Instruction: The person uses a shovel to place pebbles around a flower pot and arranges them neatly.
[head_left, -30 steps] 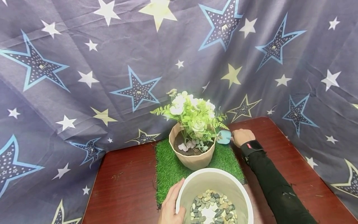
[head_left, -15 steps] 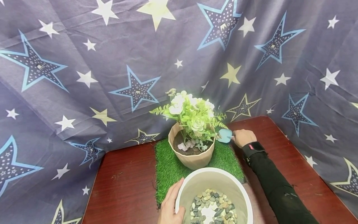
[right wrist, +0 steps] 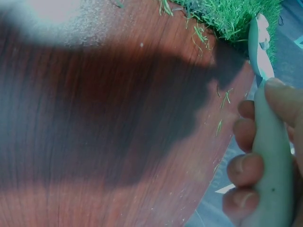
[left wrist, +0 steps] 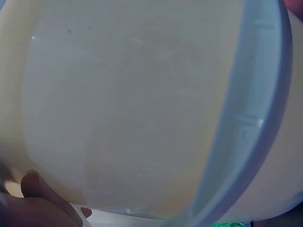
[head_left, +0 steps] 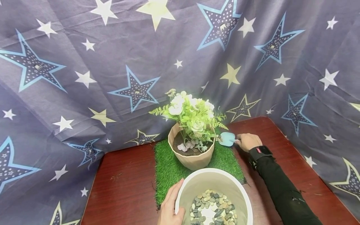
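Fingers (right wrist: 246,165) with trowel (head_left: 227,138) farther from pot (head_left: 191,157)

The mat (head_left: 168,168) lies on the table (head_left: 126,187), near its middle. The pot (head_left: 191,157) stands on the mat, and the flowers (head_left: 191,117) stand in the pot. The bucket (head_left: 213,182) is in front of the pot, partly on the mat's front edge, and the stones (head_left: 211,206) lie in the bucket. The left hand (head_left: 170,207) is on the bucket's left side, against its wall. The trowel (head_left: 227,139) is just right of the pot, above the mat's right edge. The right hand (head_left: 248,141) is right of the trowel, around its handle. The cloth (head_left: 84,78) hangs behind the pot and on both sides of the table.
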Available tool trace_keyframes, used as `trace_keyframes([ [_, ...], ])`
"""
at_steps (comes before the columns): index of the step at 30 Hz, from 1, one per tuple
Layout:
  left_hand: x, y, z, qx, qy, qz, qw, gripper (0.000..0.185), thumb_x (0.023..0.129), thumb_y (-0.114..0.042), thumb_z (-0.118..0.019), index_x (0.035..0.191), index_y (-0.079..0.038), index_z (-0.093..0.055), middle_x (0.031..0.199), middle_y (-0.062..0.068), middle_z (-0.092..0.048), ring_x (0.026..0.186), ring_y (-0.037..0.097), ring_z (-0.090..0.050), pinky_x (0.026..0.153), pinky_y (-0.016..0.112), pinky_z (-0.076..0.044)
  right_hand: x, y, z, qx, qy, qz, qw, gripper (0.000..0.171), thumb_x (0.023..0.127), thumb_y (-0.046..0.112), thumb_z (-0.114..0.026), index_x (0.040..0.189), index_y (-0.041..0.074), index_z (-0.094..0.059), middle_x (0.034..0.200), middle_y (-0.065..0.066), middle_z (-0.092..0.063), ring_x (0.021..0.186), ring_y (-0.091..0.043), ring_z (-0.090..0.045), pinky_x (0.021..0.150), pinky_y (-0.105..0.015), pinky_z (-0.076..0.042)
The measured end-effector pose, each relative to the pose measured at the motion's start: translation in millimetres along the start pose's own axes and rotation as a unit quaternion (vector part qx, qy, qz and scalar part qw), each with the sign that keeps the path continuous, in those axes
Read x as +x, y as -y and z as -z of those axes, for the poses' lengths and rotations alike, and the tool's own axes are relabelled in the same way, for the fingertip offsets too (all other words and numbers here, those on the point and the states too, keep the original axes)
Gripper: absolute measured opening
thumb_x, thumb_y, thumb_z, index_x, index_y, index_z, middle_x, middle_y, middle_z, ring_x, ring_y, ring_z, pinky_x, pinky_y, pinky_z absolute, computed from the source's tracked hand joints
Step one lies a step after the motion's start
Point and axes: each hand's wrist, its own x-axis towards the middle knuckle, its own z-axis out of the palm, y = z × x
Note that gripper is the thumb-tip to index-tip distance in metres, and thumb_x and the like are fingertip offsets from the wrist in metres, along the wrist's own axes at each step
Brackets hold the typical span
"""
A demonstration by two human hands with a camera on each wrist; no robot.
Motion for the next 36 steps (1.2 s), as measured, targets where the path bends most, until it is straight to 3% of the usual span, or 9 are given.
trace_keyframes([
  [8,-0.1,0.3,0.1,0.002,0.003,-0.003,1.0,0.098,0.057,0.009,-0.064,0.149,-0.025,-0.058,0.138,-0.001,-0.066,0.117,0.012,-0.067,0.094,0.03,-0.057,-6,-2,3,0.012,0.019,-0.004,1.0,0.036,0.098,0.028,-0.069,0.122,0.003,-0.074,0.117,-0.02,-0.074,0.106,-0.042,-0.07,0.089,-0.057,-0.054],
  [16,0.3,0.5,0.9,0.003,0.004,0.007,1.0,0.097,0.058,0.009,-0.063,0.148,-0.025,-0.058,0.138,0.0,-0.066,0.118,0.012,-0.066,0.094,0.029,-0.057,-6,0,9,0.002,0.027,0.012,1.0,0.03,0.097,0.028,-0.071,0.114,0.005,-0.076,0.107,-0.016,-0.077,0.098,-0.038,-0.072,0.083,-0.054,-0.056],
  [29,0.2,1.4,-0.5,0.005,-0.003,-0.009,0.9999,0.096,0.057,0.008,-0.063,0.147,-0.023,-0.059,0.137,0.001,-0.067,0.118,0.013,-0.067,0.095,0.025,-0.055,-10,22,26,-0.026,0.032,0.031,0.999,0.022,0.095,0.025,-0.073,0.105,0.006,-0.078,0.096,-0.012,-0.077,0.086,-0.034,-0.072,0.072,-0.049,-0.056],
  [32,-0.1,1.5,-0.2,0.011,-0.007,-0.01,0.9999,0.095,0.057,0.008,-0.063,0.147,-0.023,-0.06,0.137,0.001,-0.067,0.118,0.013,-0.067,0.096,0.022,-0.054,-4,15,18,-0.035,0.039,0.034,0.998,0.021,0.094,0.028,-0.074,0.102,0.009,-0.079,0.094,-0.01,-0.077,0.083,-0.033,-0.072,0.07,-0.049,-0.056],
  [36,-0.6,2.4,0.2,0.009,-0.008,-0.01,0.9999,0.095,0.057,0.008,-0.063,0.147,-0.023,-0.06,0.136,0.0,-0.067,0.118,0.013,-0.067,0.096,0.022,-0.054,3,2,-5,-0.038,0.015,0.072,0.997,0.02,0.096,0.032,-0.071,0.102,0.015,-0.079,0.094,-0.005,-0.077,0.083,-0.028,-0.072,0.069,-0.047,-0.055],
])
